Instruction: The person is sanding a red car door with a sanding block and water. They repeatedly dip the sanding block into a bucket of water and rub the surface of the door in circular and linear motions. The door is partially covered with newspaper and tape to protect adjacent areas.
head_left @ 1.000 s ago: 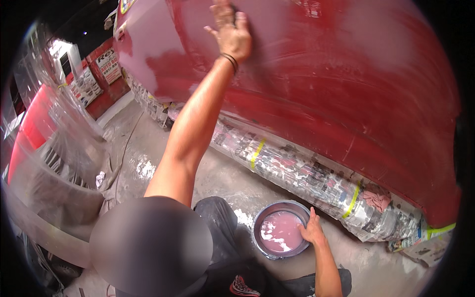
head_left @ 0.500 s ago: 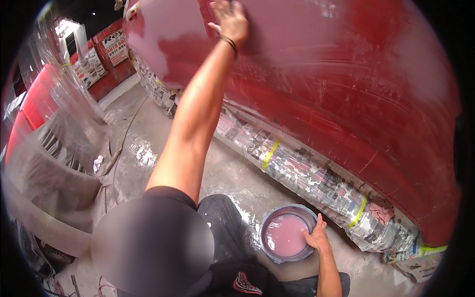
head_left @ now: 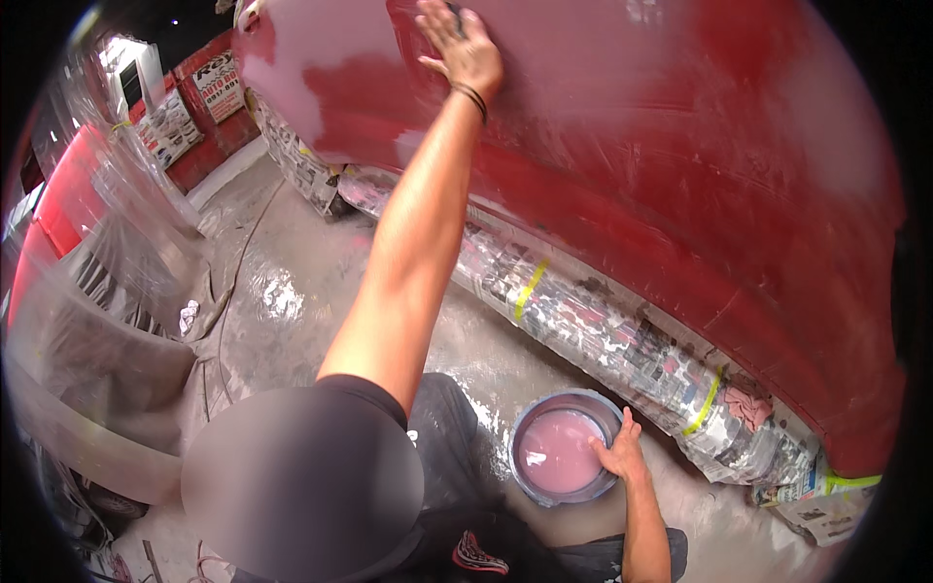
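My left hand point(head_left: 462, 53) lies flat with its fingers spread on the red car body panel point(head_left: 603, 117), high up at the top of the view. A small dark piece point(head_left: 455, 14) shows between its fingers; I cannot make out what it is. Dull pinkish patches and wet streaks cover the panel around it. Low in the view, a round grey bucket point(head_left: 518, 428) of cloudy pink water stands on the floor. At its right side my right hand point(head_left: 624, 453) grips the rim, thumb on the inner side and fingers outside.
Newspaper and clear film point(head_left: 603, 335), held by yellow tape, wrap the car's lower edge. A pink rag point(head_left: 747, 409) rests on that wrapping. Another red car under plastic sheeting point(head_left: 107, 321) stands left. A hose point(head_left: 243, 262) runs across the wet concrete floor point(head_left: 311, 262).
My left hand has slid a little right and down across the panel, its fingers more spread. My right hand stays at the bucket's rim.
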A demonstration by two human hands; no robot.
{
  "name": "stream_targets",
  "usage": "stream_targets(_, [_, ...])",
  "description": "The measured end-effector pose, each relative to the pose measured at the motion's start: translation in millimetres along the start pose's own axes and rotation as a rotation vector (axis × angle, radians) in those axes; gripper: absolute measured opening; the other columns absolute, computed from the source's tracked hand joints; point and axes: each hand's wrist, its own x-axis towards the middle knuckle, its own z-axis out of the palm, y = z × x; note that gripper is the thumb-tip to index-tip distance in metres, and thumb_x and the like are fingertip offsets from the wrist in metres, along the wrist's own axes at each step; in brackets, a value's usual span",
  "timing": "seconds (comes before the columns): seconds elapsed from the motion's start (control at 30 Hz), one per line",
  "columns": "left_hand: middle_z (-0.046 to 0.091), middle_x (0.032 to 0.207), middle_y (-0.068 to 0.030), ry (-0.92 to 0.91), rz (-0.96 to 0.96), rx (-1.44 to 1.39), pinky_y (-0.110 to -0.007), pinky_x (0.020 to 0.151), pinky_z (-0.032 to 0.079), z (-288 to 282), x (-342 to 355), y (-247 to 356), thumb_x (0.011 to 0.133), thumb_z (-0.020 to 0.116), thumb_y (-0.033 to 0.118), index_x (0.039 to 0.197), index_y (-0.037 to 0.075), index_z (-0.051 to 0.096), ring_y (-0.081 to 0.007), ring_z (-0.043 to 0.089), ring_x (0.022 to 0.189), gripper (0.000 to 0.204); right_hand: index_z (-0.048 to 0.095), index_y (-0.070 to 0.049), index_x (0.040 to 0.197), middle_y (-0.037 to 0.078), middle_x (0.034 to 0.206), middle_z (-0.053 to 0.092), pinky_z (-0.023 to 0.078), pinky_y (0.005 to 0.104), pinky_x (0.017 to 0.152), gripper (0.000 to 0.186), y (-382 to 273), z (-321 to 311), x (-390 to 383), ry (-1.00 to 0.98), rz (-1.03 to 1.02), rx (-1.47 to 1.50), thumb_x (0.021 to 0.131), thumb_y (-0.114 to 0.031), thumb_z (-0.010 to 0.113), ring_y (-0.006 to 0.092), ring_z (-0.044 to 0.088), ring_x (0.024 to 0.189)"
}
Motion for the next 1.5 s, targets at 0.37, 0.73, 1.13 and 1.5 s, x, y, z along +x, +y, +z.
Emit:
stream_targets(0.37, [-0.011, 0.176, -0.0051, -0.172, 0.294, 0.131, -0.075, 0.118, -0.005, 9.9, -125.6, 10.0, 0.112, 0.032, 0.044, 0.169, 0.017, 0.000, -0.0289, -0.015, 0.161, 0.071, 0.016, -0.003, 0.162, 0.034, 0.153, 0.036, 0.044, 0.0487, 0.115, 0.105, 9.5, -3.5, -5.0, 0.054, -0.064, 0.006, 0.086, -0.040, 0.078, 0.0473, 0.048, 0.138])
stream_targets(0.73, [-0.002, 0.176, -0.0100, -0.366, 0.742, 0.049, -0.066, 0.121, -0.016, 27.3, -211.7, 168.3, 0.108, 0.040, 0.049, 0.169, 0.017, 0.013, -0.0330, -0.013, 0.161, 0.073, 0.039, 0.005, 0.147, 0.039, 0.116, 0.066, 0.050, 0.0538, 0.101, 0.055, 29.0, 0.9, -37.1, -0.002, 0.183, -0.087, 0.102, -0.024, 0.054, 0.0508, 0.065, 0.113])
stream_targets(1.13, [-0.007, 0.176, -0.0080, -0.108, 0.026, 0.042, -0.070, 0.122, -0.006, 15.1, -133.5, 93.3, 0.112, 0.024, 0.049, 0.168, 0.011, 0.003, -0.0298, -0.009, 0.162, 0.071, 0.043, 0.008, 0.144, 0.035, 0.126, 0.065, 0.048, 0.0493, 0.107, 0.067, 26.0, -11.3, -38.2, -0.038, 0.034, -0.075, 0.097, -0.035, 0.063, 0.0468, 0.063, 0.122])
stream_targets(1.5, [-0.006, 0.177, -0.0040, -0.176, 0.011, -0.026, -0.069, 0.122, -0.008, 7.2, -160.9, 53.5, 0.111, 0.024, 0.053, 0.169, 0.015, 0.002, -0.0259, -0.010, 0.162, 0.073, 0.049, 0.003, 0.143, 0.034, 0.120, 0.069, 0.051, 0.0502, 0.102, 0.062, 40.2, 4.0, -0.7, 0.070, -0.079, 0.093, 0.099, -0.038, 0.063, 0.0472, 0.066, 0.116])
